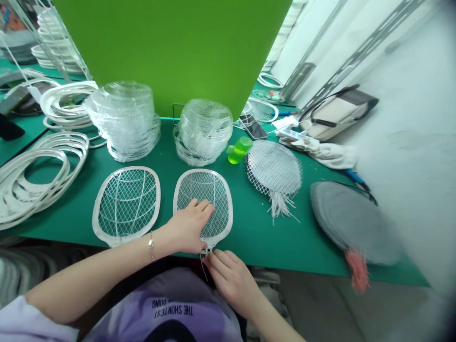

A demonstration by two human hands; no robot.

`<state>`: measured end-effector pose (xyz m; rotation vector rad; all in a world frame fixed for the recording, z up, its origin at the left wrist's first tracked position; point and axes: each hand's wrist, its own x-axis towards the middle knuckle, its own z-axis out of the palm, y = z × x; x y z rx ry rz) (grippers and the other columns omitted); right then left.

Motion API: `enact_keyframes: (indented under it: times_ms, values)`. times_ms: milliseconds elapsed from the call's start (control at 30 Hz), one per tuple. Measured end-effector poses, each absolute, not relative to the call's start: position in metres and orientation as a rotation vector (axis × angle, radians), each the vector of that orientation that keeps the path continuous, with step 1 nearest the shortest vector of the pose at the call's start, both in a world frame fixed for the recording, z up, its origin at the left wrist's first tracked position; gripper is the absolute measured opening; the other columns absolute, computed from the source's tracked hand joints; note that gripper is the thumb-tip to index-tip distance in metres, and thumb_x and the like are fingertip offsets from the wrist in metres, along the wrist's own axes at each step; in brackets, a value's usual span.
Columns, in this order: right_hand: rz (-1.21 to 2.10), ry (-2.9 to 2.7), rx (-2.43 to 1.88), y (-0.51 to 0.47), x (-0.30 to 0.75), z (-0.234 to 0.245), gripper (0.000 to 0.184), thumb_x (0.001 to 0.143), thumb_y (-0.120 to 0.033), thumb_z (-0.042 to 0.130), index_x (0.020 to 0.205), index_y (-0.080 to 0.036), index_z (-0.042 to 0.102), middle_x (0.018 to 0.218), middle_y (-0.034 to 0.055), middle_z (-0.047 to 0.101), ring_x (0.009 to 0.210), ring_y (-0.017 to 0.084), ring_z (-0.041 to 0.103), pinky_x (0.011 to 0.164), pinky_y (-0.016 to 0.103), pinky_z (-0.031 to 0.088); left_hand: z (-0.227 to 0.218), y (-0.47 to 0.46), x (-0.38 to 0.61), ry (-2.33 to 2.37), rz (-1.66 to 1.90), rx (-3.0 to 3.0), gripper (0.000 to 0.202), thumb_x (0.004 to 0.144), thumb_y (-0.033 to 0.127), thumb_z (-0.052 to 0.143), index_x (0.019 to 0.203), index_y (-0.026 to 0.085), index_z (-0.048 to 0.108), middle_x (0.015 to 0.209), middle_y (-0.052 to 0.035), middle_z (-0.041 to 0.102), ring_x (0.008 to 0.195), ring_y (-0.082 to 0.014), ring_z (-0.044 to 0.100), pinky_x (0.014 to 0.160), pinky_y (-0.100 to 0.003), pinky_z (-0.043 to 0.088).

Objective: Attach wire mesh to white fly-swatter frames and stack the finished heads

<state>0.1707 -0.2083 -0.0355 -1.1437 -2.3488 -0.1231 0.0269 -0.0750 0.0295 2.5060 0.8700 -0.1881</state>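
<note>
Where the swatter [194, 187] lies: flat on the table [285, 242], near edge, right of a twin swatter [126, 204].
Handling: light, stiff frame [231, 213], fragile mesh [217, 194]; safest hold on that frame.
Left grip [188, 227]: wide, flat on the mesh, pressing.
Right grip [231, 278]: narrow, fingertips [213, 259] at the neck [208, 248] beside a red wire [204, 267]; hold hidden.
Room: open table rightward to a loose mesh [272, 173].

You wear a purple T-shirt [167, 304] with black lettering [173, 310]. The racket frame [230, 209] before you is white, its wire mesh [218, 199] a diamond grid over the teal-green table mat [285, 247]. Behind sit a lime-green cup [239, 150] and bright green board [171, 52]; a grey mesh disc [351, 222] trails a pink fringe [357, 270].
</note>
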Motion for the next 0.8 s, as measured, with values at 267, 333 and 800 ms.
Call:
enact_keyframes:
  times_ms: [267,333,800]
  values:
    - [-0.056,-2.545,-1.001,-0.191,0.175,-0.015,0.044,0.101,-0.007,0.034,0.075,-0.014,0.068,0.076,0.0074,0.062,0.071,0.019,0.052,0.061,0.032,0.042,0.028,-0.076,0.024,0.863,-0.171,2.533,0.063,0.069,0.032,0.077,0.122,0.017,0.046,0.125,-0.0112,0.053,0.113,-0.0321,0.047,0.097,-0.045,0.048]
    - [-0.01,-2.54,-0.997,-0.188,0.174,-0.016,0.044,0.101,-0.006,0.033,0.075,-0.015,0.068,0.074,0.0062,0.062,0.071,0.018,0.051,0.063,0.031,0.043,0.027,-0.077,0.026,0.856,-0.182,2.551,0.062,0.07,0.031,0.075,0.122,0.015,0.046,0.124,-0.0128,0.053,0.111,-0.0324,0.047,0.098,-0.047,0.048]
    - [0.038,-2.144,-1.27,-0.233,0.192,0.029,0.026,0.089,-0.018,0.058,0.114,-0.018,0.065,0.097,0.0096,0.074,0.09,0.023,0.068,0.079,0.037,0.054,0.056,-0.053,-0.137,0.872,-0.08,2.511,0.089,0.074,0.036,0.076,0.152,0.039,0.033,0.165,-0.0016,0.026,0.151,-0.0345,0.021,0.12,-0.057,0.017]
